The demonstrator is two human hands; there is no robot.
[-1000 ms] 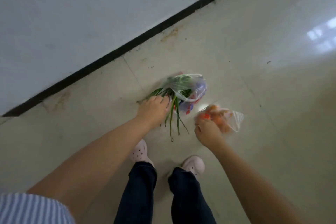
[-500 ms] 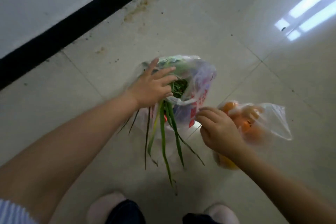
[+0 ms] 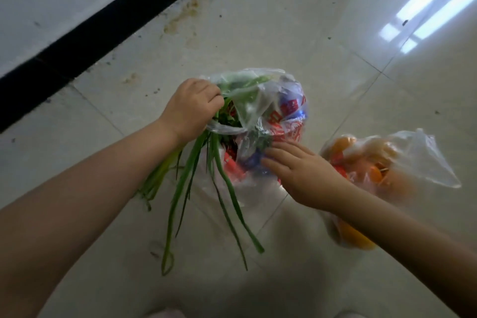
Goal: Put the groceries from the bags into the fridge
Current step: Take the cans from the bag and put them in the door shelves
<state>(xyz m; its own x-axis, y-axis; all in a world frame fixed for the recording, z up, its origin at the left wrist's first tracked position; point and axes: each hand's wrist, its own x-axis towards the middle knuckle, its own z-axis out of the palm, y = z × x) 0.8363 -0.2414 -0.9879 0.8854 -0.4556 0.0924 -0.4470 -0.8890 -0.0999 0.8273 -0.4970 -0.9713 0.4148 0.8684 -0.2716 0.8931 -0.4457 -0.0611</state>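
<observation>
- Left hand (image 3: 191, 108): fingers curled around the rim of the printed plastic bag (image 3: 281, 116), gripping it at the mouth.
- Green onions (image 3: 196, 183): long leaves trail out of that bag toward the tiled floor (image 3: 271, 20).
- Right hand (image 3: 304, 175): fingers straight, resting flat on the bag's side, holding nothing.
- Clear bag of oranges (image 3: 402, 162): on the floor just beside the right hand.

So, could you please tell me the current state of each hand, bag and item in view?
Left hand: gripping the rim of the printed bag.
Right hand: fingers straight, touching the printed bag's side.
Printed plastic bag: on the floor, mouth open.
Green onions: sticking out of the printed bag, leaves trailing.
Clear bag of oranges: on the floor, unheld.
</observation>
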